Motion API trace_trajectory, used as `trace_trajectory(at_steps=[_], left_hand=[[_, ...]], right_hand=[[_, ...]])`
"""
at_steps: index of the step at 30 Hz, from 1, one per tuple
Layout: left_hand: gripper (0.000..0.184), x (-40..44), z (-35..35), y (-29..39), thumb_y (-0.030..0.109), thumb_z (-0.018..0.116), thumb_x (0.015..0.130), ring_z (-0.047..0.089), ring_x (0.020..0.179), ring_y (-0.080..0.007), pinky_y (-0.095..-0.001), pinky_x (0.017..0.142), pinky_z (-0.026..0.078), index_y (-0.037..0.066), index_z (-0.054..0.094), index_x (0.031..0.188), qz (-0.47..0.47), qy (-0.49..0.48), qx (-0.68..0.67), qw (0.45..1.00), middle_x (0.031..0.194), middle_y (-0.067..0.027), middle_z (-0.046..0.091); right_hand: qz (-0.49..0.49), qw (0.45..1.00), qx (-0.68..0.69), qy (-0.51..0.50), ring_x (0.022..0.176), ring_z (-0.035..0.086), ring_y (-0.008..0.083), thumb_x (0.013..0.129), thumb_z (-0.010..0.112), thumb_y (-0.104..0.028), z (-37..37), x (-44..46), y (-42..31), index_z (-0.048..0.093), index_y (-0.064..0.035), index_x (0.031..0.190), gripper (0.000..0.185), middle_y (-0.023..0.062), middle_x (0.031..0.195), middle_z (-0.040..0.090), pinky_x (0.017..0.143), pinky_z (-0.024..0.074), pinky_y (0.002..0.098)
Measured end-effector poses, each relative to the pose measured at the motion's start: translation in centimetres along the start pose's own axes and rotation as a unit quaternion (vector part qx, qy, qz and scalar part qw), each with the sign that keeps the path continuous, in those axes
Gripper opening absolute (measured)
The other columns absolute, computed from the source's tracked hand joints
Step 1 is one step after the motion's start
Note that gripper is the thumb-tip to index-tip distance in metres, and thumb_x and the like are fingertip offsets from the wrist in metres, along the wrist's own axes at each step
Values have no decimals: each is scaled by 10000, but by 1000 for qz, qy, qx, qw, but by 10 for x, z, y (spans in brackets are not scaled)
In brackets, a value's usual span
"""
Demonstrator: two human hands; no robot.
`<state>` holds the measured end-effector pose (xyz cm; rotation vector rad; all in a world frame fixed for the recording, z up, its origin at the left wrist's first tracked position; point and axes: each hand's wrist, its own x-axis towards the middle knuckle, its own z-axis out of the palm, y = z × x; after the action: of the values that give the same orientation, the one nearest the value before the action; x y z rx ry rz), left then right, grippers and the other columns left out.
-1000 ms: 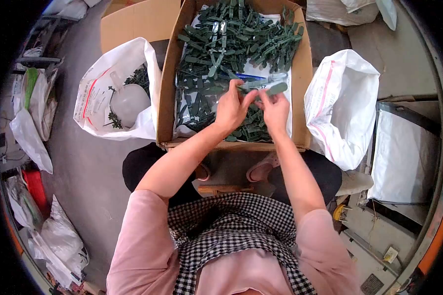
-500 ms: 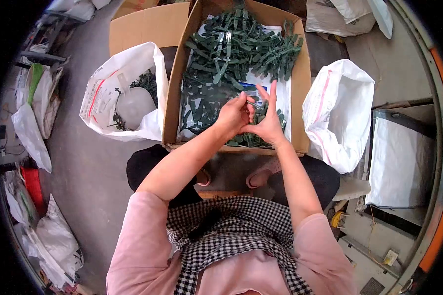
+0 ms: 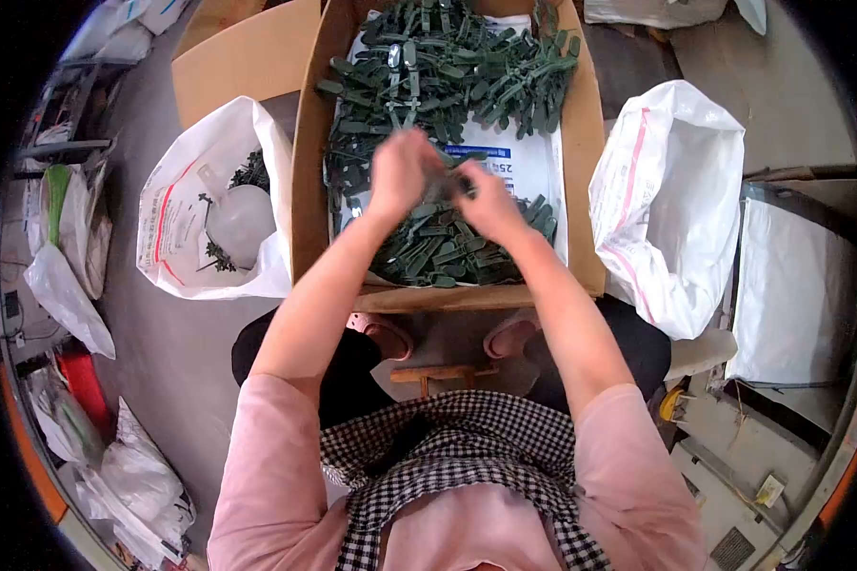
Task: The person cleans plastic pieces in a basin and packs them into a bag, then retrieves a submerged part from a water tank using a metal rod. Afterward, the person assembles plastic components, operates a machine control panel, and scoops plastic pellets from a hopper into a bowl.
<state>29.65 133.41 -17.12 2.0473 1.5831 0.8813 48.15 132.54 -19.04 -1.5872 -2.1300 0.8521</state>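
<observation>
I have 1 view, from a head mount, facing forward and steeply down. It looks from close above the checked apron, low in view; the near edge of the cardboard box crosses around mid-height, its far edge cut off at top.

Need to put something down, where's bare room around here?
In the box, part of the white sheet lies bare between the upper green heap, lower green pile and right wall. Outside, grey floor is open below the left white bag. Crowded: heap, pile, and around the left hand and right hand.
</observation>
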Motion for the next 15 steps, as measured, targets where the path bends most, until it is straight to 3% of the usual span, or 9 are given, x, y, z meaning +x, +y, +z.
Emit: trace_trajectory(at_steps=[1, 2, 3, 4, 5, 7, 8, 10, 15], left_hand=[[171, 8, -14, -13, 135, 465, 866, 552, 709, -303, -384, 627, 450, 15, 546, 774, -85, 26, -71, 994, 781, -162, 569], [197, 18, -31, -28, 154, 452, 884, 545, 669, -302, -384, 606, 441, 16, 530, 766, -166, 57, -138, 975, 746, -155, 573], [225, 27, -44, -40, 173, 439, 902, 539, 628, -300, -384, 584, 432, 17, 513, 758, -240, 89, -204, 945, 711, -148, 576], [234, 25, -31, -63, 174, 410, 906, 589, 690, -280, -388, 602, 464, 40, 525, 753, -138, 83, 72, 984, 764, -161, 595], [225, 18, -27, -64, 159, 403, 897, 629, 778, -261, -381, 655, 502, 63, 570, 780, -142, -24, 277, 950, 830, -164, 619], [200, 2, -3, -81, 135, 433, 863, 635, 856, -266, -382, 702, 517, 70, 620, 830, -152, -139, 423, 882, 884, -153, 634], [200, 2, 5, -93, 135, 433, 863, 635, 856, -266, -382, 702, 517, 70, 620, 830, -150, -135, 424, 883, 884, -153, 634], [198, 3, 10, -113, 151, 466, 848, 636, 860, -270, -382, 707, 520, 62, 641, 874, -138, -246, 453, 846, 917, -129, 640], [216, 8, -38, -57, 198, 486, 873, 646, 776, -297, -394, 666, 521, 56, 642, 828, -60, -224, 440, 867, 821, -129, 655]], right_hand=[[-2, 981, 129, 142, 872, 593, 374, 778, 655, -213, 1, -3, 20, 511, -6, 1043, 366, 213, 922, 622, 742, 470, 419], [37, 983, 86, 161, 848, 603, 363, 784, 655, -235, 1, -3, 38, 529, -13, 994, 331, 203, 885, 629, 731, 468, 410], [125, 990, 57, 10, 930, 588, 348, 753, 692, -274, -3, -5, 54, 516, -43, 1084, 440, 203, 998, 608, 798, 461, 415], [105, 992, -40, -64, 1001, 554, 339, 727, 715, -298, 2, -8, 63, 489, -60, 1147, 533, 200, 1089, 563, 849, 442, 416], [84, 977, -138, -140, 1072, 520, 330, 701, 738, -321, 6, -15, 68, 461, -77, 1210, 629, 197, 1180, 518, 899, 423, 418], [99, 964, -192, -156, 1159, 441, 317, 677, 748, -331, 1, -23, 36, 433, -85, 1273, 718, 181, 1248, 445, 972, 377, 396], [79, 978, -136, -134, 1178, 424, 315, 683, 742, -342, 4, -23, 39, 431, -64, 1267, 718, 170, 1248, 438, 970, 376, 405], [72, 987, -92, -111, 1174, 426, 329, 693, 740, -336, 15, -19, 49, 413, -60, 1274, 721, 185, 1234, 440, 970, 374, 417], [75, 997, -18, -25, 1215, 388, 350, 727, 699, -427, -8, -20, 4, 301, 29, 1331, 855, 238, 1311, 372, 1006, 344, 425]])
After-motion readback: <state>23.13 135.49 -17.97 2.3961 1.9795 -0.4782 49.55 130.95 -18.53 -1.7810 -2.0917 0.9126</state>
